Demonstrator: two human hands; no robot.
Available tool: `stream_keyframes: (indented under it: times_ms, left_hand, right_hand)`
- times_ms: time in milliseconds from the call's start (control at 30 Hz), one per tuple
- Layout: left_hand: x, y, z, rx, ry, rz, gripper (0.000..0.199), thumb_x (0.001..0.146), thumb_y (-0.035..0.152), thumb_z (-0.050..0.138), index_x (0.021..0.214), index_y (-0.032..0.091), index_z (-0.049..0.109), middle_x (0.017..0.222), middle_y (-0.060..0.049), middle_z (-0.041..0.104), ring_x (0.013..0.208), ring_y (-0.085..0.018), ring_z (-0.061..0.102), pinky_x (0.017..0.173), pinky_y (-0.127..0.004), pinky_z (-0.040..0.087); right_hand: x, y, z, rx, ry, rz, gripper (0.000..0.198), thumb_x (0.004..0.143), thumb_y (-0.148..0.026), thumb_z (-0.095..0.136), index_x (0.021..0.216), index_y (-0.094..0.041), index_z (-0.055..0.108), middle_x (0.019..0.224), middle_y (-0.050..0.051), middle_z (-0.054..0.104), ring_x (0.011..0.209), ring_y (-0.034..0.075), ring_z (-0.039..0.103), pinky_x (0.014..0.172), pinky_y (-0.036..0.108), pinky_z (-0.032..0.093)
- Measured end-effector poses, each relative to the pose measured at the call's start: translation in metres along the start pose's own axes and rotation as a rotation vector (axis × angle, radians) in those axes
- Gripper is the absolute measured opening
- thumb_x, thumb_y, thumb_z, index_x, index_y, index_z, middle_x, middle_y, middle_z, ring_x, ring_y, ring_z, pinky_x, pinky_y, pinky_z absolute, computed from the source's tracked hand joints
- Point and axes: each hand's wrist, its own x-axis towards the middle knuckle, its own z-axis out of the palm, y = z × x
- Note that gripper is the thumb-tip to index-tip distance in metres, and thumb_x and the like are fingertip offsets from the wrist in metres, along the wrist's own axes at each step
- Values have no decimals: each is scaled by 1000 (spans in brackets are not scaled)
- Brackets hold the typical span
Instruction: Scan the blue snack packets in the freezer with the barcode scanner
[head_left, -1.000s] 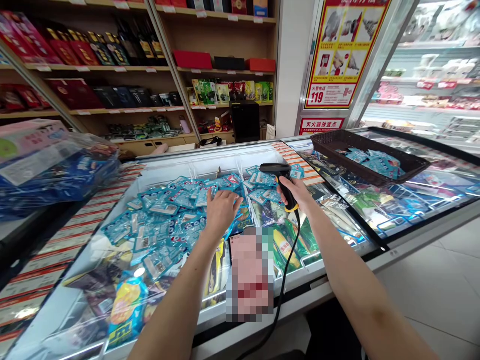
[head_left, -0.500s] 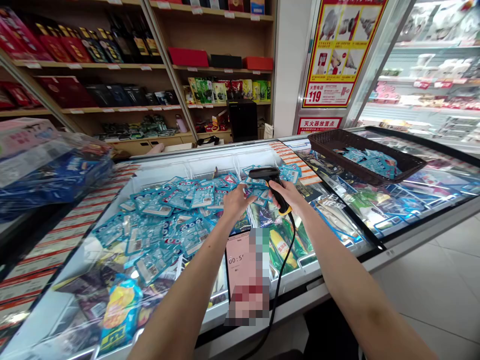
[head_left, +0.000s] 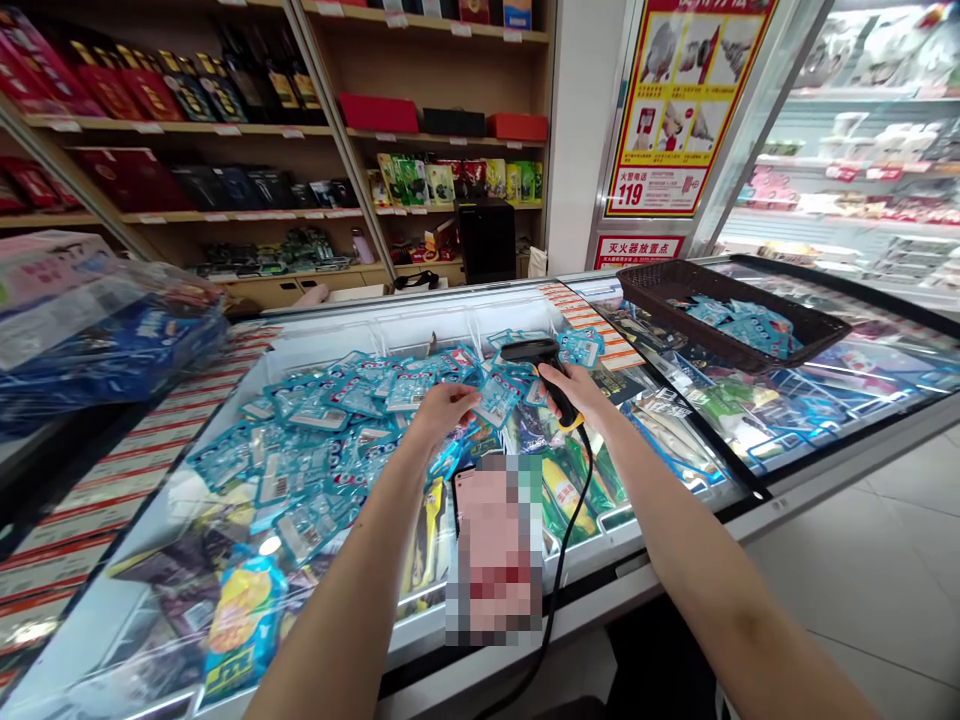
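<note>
My right hand point(head_left: 571, 393) is wrapped around the grip of a black and yellow barcode scanner point(head_left: 531, 350), whose head points left and whose black cable runs down toward me. My left hand point(head_left: 444, 412) is closed, thumb and fingertips pinching the left edge of a small blue packet point(head_left: 498, 398). That packet lies just below and in front of the scanner head. Left of both hands, a wide heap of similar blue packets point(head_left: 322, 405) is spread on the glass top of a freezer. A phone point(head_left: 491, 500), partly blurred out, lies below my left hand.
A brown basket point(head_left: 814, 335) with several blue packets point(head_left: 750, 325) stands at the right on the freezer. Plastic-wrapped goods point(head_left: 112, 330) are piled at the left edge. Behind are shelves point(head_left: 442, 135) with boxes and bottles, and a black box-shaped device point(head_left: 486, 240).
My left hand has drawn back to the left and closed; a blue packet now shows at its fingertips below the scanner. My right hand and the scanner have barely moved.
</note>
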Motion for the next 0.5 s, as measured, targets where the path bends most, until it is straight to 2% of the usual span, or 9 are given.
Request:
stream_keyframes:
  times_ms: [67,167,300,500]
  left_hand:
    - [-3,1,-3,-83,57,10,26,68,33,75,79,16,59,60,3,56,47,-11,57,47,-23,44]
    - [-7,2,-6,-241,131,28,29,73,28,72,90,18,50,68,5,58,62,-17,70,64,-31,57]
    - [-9,0,-10,-360,237,77,26,80,24,64,93,21,41,67,7,57,71,-19,74,76,-37,60]
    - [-6,-6,-13,-445,342,72,23,83,19,60,94,20,40,71,4,61,72,-19,74,77,-39,60]
  right_hand:
    - [0,0,1,27,10,-9,46,77,-64,67,75,-19,56,57,1,60,39,10,50,35,22,39]
    - [-1,-2,3,54,21,-17,46,75,-63,69,77,-19,56,64,1,63,41,10,52,35,22,39]
    - [-7,-6,7,4,-21,-5,47,77,-64,67,75,-18,56,59,1,61,41,10,51,37,23,39]
    - [-12,-9,13,-50,-129,-24,46,80,-62,64,73,-18,55,53,-1,57,39,10,49,38,23,36]
